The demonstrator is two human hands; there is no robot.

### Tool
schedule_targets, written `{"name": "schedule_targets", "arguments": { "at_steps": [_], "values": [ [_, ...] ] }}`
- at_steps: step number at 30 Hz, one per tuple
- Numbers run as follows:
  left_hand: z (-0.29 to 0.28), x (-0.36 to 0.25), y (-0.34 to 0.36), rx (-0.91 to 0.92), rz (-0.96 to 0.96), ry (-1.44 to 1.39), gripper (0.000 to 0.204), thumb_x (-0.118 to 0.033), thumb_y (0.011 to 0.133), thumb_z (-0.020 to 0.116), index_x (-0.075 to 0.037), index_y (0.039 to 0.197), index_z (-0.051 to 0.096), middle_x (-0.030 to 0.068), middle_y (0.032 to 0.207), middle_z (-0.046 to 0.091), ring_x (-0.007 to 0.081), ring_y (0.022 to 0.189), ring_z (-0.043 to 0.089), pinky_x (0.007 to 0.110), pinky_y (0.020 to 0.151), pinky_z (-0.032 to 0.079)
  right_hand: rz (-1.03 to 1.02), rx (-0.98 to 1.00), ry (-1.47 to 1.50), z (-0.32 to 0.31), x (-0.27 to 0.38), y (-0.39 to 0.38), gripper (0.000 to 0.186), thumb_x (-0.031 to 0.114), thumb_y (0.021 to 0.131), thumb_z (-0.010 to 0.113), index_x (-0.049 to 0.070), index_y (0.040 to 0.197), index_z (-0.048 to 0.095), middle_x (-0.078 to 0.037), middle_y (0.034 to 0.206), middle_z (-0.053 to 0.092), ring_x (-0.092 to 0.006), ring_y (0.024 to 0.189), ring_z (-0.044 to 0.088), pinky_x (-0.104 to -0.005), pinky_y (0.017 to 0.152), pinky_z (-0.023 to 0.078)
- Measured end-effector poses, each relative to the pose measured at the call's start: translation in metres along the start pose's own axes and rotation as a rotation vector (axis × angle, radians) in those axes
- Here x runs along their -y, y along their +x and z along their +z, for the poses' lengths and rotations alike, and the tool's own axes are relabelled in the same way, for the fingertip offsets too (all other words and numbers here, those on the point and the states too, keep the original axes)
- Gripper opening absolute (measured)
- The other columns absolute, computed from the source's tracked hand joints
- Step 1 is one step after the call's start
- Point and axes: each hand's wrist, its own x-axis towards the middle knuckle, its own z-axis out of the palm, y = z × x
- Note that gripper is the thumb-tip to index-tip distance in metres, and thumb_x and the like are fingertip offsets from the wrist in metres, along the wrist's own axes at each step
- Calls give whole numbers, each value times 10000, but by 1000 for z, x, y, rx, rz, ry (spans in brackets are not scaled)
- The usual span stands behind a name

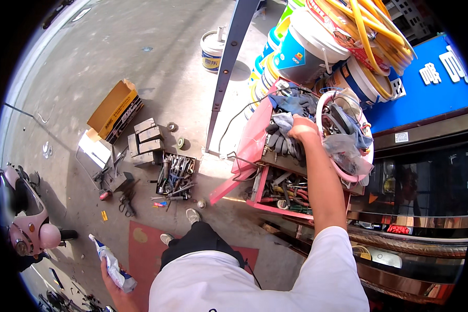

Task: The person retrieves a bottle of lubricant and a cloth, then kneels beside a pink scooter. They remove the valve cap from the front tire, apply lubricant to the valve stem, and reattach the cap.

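Note:
My left hand (111, 278) is closed around a crumpled white-and-blue squeeze tube (114, 265) with a narrow tip, low at the left. On the right, my right arm stretches out over a red tool chest (255, 132). There my right hand (303, 128) has its fingers curled at a light grey work glove (283, 122); the fingertips are partly hidden. Dark grey gloves (283, 144) lie just below it, and blue gloves (295, 103) lie beyond. A pink-rimmed basin (325, 112) with clear plastic bags and other odds and ends sits right beside the hand.
Beneath the gloves, a red drawer (281, 209) holds hand tools. On the floor stand a tray of wrenches (176, 174), metal blocks (148, 138) and a yellow-black carton (117, 112). Paint buckets (309, 47) and a coiled yellow hose (374, 31) are stacked behind. A pink scooter (31, 218) stands left.

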Motion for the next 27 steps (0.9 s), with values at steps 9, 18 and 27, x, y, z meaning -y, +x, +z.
{"name": "schedule_targets", "arguments": {
  "at_steps": [9,18,27],
  "values": [
    [-5,7,11,-5,31,-58,203,-332,888,590,-144,815,582,16,557,569,124,412,535,247,375,443,75,-566,308,34,6,-36,319,136,812,572,53,1118,535,-205,954,637,-334,873,644,-451,719,522],
    [27,6,-8,33,0,-149,162,-260,880,602,-115,948,579,17,689,623,143,535,617,262,465,522,-145,-596,316,149,8,-56,156,52,802,562,13,937,631,-186,960,595,-351,937,581,-430,817,483],
    [-49,-29,-18,99,-187,-362,247,-248,872,618,-59,1023,564,84,800,659,219,643,659,377,572,564,-243,-593,120,161,-9,-55,297,29,817,537,-30,1108,527,-215,1007,551,-378,995,524,-444,854,429]
  ]
}}
